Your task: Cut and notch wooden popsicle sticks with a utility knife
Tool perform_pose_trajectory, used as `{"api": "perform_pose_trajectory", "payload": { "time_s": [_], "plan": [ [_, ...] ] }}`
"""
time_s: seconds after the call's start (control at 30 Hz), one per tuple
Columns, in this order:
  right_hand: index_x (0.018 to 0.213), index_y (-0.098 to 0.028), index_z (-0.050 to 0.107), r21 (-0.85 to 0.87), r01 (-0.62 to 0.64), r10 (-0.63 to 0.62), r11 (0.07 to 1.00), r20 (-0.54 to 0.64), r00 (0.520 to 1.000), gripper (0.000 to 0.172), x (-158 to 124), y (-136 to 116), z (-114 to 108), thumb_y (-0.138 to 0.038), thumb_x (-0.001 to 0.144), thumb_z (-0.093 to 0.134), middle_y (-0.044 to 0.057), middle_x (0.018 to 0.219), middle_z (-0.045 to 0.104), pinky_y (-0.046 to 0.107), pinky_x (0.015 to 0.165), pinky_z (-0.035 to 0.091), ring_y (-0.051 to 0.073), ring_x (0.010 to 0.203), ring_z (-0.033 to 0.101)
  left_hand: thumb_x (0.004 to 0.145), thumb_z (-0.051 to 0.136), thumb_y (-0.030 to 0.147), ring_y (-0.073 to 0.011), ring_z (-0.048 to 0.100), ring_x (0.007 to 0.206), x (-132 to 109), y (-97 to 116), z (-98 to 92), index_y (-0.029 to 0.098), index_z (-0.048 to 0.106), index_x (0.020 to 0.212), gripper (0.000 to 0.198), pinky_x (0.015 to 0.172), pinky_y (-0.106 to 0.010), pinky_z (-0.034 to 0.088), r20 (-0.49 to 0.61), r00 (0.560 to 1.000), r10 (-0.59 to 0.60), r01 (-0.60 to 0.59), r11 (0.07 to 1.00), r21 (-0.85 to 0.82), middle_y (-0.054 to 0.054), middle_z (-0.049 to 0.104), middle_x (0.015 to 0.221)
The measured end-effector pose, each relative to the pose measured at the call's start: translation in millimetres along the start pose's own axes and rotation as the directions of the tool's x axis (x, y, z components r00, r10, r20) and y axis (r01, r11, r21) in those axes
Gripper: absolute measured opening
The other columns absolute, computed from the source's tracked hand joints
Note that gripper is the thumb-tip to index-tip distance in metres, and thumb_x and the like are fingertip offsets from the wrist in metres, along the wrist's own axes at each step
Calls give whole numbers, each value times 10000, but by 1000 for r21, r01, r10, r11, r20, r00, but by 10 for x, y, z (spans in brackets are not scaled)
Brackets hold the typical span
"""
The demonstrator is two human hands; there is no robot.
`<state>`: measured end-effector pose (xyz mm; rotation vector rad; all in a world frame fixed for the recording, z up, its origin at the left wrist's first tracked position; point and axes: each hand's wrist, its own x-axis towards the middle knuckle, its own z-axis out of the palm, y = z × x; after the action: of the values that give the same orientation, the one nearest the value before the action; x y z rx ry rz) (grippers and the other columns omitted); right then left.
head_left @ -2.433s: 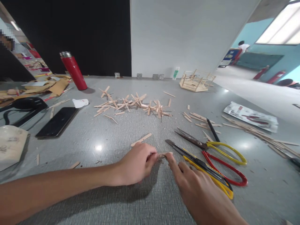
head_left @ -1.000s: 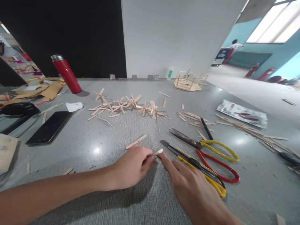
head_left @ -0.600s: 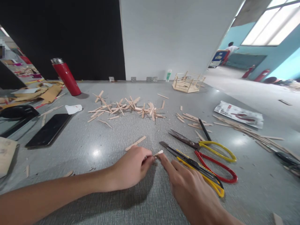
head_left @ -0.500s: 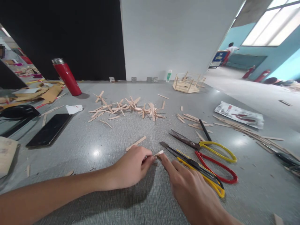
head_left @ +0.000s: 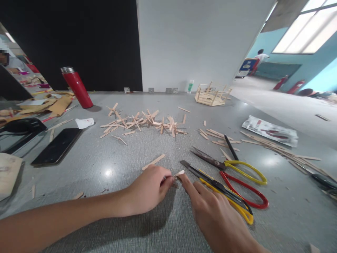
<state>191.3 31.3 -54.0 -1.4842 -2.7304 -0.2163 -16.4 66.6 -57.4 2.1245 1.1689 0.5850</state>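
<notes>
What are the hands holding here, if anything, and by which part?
The left hand pinches a short wooden stick by its lower end; the right hand touches it with a fingertip, grip unclear.

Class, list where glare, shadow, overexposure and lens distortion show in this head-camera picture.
Head view: two white glare spots on the grey table; the upper-right window is blown out; a soft shadow lies beneath the left hand, which pinches a short pale wooden stick; the wide lens tilts the edges of the white wall; the near right hand looks soft.
</notes>
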Motion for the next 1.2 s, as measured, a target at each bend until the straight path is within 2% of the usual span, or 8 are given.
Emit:
{"api": "perform_pose_trajectory", "payload": {
  "time_s": [0.17,0.33,0.5,0.7,1.0,1.2],
  "plan": [
    [1422,-110,524,-65,12,-16,998,-70,997,742,-5,-15,-3,81,706,491,24,825,709,286,453,482,203,569,719,1028,409,286,-104,335,486,-4,-7,17,198,396,639,400,489,-282,221,-10,1000,17,-17,1000,18,56,391,543],
    [1325,-24,597,-269,116,-166,956,-172,971,702,25,-53,-41,67,635,504,26,716,671,283,431,489,185,473,662,1033,386,289,-110,313,484,-12,-16,44,206,386,656,387,500,-290,207,-10,1000,22,-21,998,51,46,422,553],
    [1297,-12,620,-364,125,-209,923,-199,958,687,34,-80,-54,54,621,512,19,677,637,290,424,499,179,439,626,1035,372,311,-108,294,473,-21,-23,57,211,369,649,399,483,-291,200,-8,1000,16,-16,998,60,45,410,544],
    [1289,-3,610,-349,131,-220,928,-229,948,660,9,-70,-23,42,639,505,21,685,645,291,416,480,175,447,618,1008,406,265,-101,281,466,-9,5,36,209,347,624,392,480,-283,197,-13,1000,-2,2,998,59,56,364,522],
    [1339,14,544,-258,170,-230,951,-221,948,656,-11,9,61,48,687,480,48,742,677,316,433,520,199,491,656,1016,405,275,-83,329,421,-12,30,9,203,357,623,402,455,-261,205,17,1000,-23,23,999,42,63,385,507],
    [1374,2,504,-161,183,-205,970,-133,970,650,12,60,45,69,729,454,43,738,677,321,448,539,218,516,684,1038,385,277,-91,408,424,-18,34,-12,200,397,639,406,461,-251,233,20,999,-27,25,997,76,56,430,510]
  ]
}}
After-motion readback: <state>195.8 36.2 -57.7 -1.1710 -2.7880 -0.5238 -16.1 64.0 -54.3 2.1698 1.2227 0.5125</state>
